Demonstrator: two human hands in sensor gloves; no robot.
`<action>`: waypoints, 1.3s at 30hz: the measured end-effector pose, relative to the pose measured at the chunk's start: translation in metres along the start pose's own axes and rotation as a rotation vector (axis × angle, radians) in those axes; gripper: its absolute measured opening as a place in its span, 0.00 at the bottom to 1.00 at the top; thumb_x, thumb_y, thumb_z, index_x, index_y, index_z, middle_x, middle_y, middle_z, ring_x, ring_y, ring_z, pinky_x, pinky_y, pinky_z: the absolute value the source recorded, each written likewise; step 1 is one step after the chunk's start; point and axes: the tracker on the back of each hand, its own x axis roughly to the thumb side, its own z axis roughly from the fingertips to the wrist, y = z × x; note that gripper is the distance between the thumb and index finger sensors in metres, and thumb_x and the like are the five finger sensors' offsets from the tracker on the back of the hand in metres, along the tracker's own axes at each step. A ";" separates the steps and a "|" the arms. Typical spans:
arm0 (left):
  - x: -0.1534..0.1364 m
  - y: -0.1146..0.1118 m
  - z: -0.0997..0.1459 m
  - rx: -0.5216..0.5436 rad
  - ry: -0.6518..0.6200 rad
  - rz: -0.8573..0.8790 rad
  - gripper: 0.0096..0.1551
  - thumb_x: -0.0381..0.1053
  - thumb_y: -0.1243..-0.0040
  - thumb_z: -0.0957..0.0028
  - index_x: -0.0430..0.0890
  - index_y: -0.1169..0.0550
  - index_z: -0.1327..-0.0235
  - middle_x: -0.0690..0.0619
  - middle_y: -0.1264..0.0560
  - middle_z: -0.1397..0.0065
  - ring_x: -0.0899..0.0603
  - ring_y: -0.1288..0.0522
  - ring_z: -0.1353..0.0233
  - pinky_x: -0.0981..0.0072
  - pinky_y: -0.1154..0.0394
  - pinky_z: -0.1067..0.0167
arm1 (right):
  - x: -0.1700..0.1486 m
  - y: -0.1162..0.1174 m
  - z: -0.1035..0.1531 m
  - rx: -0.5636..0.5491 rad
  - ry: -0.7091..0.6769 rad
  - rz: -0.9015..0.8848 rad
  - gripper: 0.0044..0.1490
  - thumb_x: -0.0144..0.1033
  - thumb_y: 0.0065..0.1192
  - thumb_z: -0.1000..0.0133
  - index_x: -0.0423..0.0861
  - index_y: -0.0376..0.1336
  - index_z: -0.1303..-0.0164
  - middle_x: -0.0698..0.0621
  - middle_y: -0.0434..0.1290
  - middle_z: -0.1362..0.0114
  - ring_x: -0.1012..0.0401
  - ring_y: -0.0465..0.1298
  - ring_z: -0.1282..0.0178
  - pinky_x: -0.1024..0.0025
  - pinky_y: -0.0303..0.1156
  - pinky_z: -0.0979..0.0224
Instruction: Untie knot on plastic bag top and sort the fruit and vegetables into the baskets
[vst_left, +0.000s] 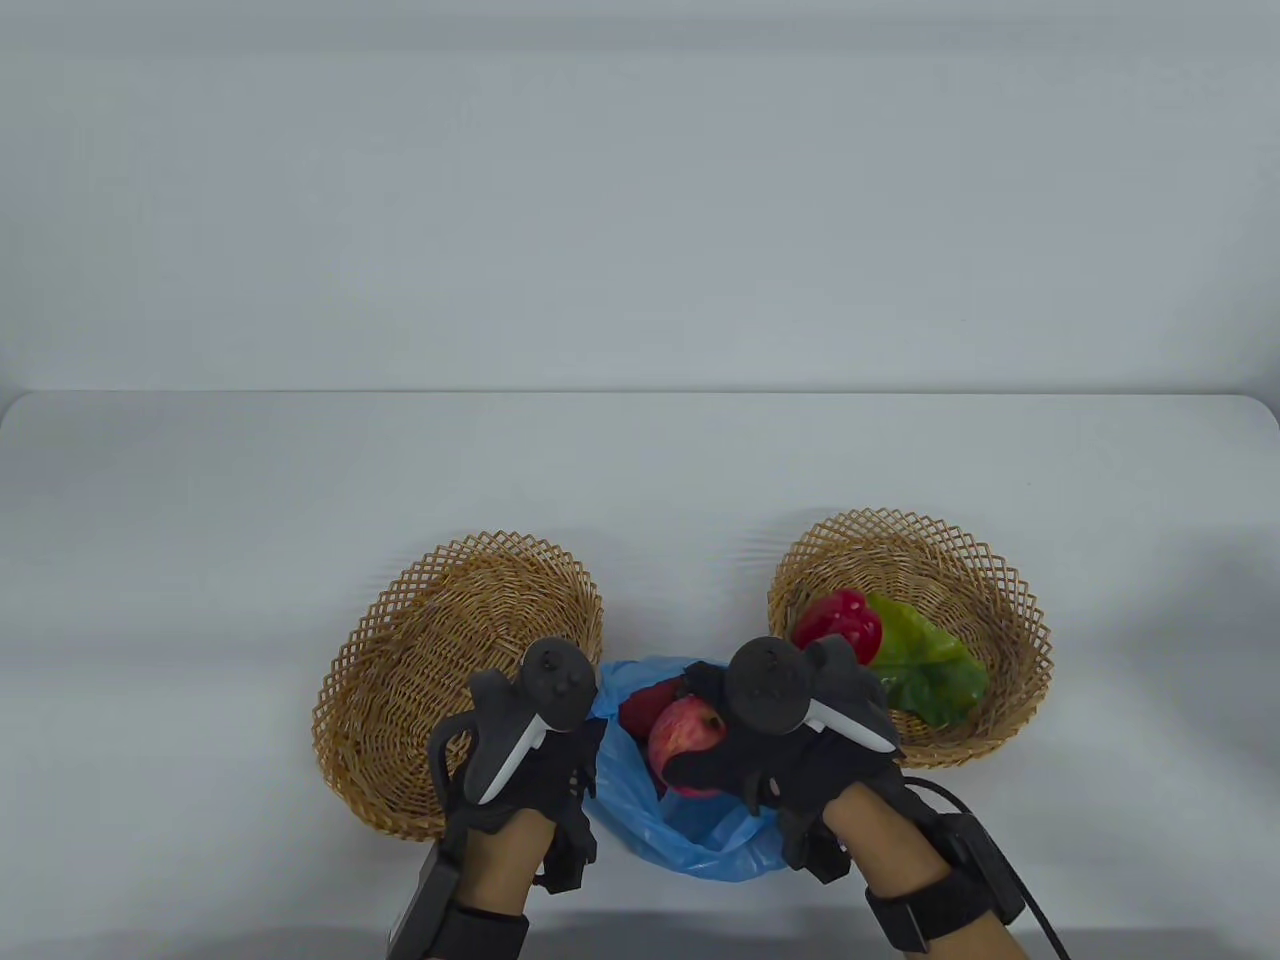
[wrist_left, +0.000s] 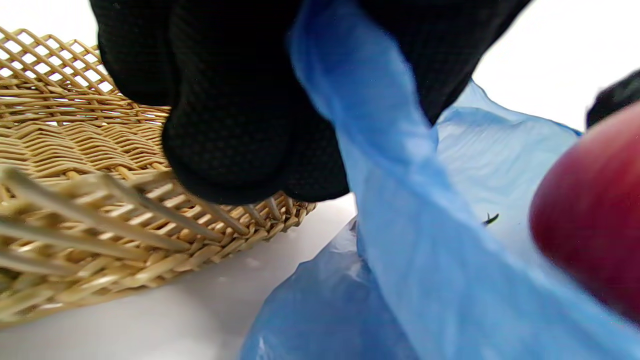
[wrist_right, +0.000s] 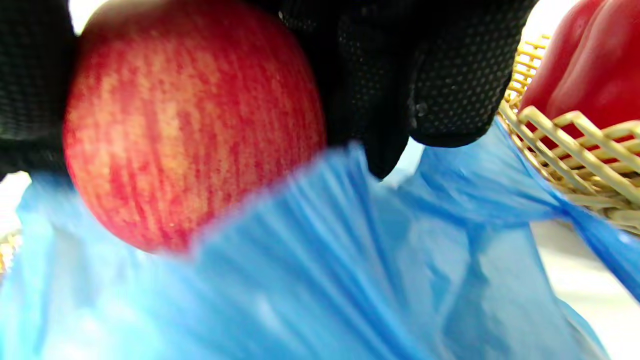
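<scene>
A blue plastic bag (vst_left: 700, 830) lies open between two wicker baskets near the table's front edge. My right hand (vst_left: 740, 740) grips a red-yellow apple (vst_left: 685, 735) just above the bag's mouth; the apple (wrist_right: 190, 125) fills the right wrist view, with gloved fingers (wrist_right: 400, 75) curled round it. A darker red fruit (vst_left: 640, 705) sits inside the bag behind the apple. My left hand (vst_left: 575, 740) pinches the bag's left rim (wrist_left: 370, 125), beside the left basket (wrist_left: 75, 200). That left basket (vst_left: 440, 660) holds nothing. The right basket (vst_left: 1010, 600) holds a red pepper (vst_left: 840, 620) and a green leaf (vst_left: 925, 665).
The white table (vst_left: 640, 480) stretches behind the baskets to a pale wall. The red pepper (wrist_right: 585, 65) shows over the right basket's rim (wrist_right: 575, 145), close to my right hand. Wrist straps and a cable (vst_left: 1000, 850) run along the right forearm.
</scene>
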 end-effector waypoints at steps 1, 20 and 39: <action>0.000 0.000 0.000 0.000 -0.002 0.005 0.23 0.55 0.32 0.53 0.53 0.17 0.45 0.56 0.11 0.55 0.46 0.12 0.58 0.45 0.25 0.35 | -0.002 -0.003 0.001 -0.016 0.000 -0.030 0.62 0.70 0.67 0.58 0.47 0.49 0.22 0.37 0.68 0.24 0.45 0.79 0.33 0.44 0.73 0.33; 0.005 0.035 0.030 0.077 -0.362 0.492 0.52 0.71 0.41 0.55 0.62 0.48 0.19 0.52 0.45 0.12 0.40 0.40 0.14 0.36 0.48 0.17 | -0.031 -0.041 0.021 -0.363 0.046 -0.529 0.61 0.71 0.64 0.57 0.46 0.48 0.22 0.37 0.68 0.25 0.46 0.79 0.35 0.46 0.74 0.34; 0.011 0.045 0.044 0.040 -0.628 0.568 0.65 0.72 0.28 0.64 0.58 0.50 0.18 0.53 0.41 0.12 0.40 0.34 0.12 0.36 0.46 0.15 | 0.008 -0.033 0.027 -0.123 -0.207 -0.695 0.59 0.67 0.60 0.52 0.46 0.44 0.19 0.36 0.62 0.19 0.45 0.76 0.27 0.45 0.71 0.27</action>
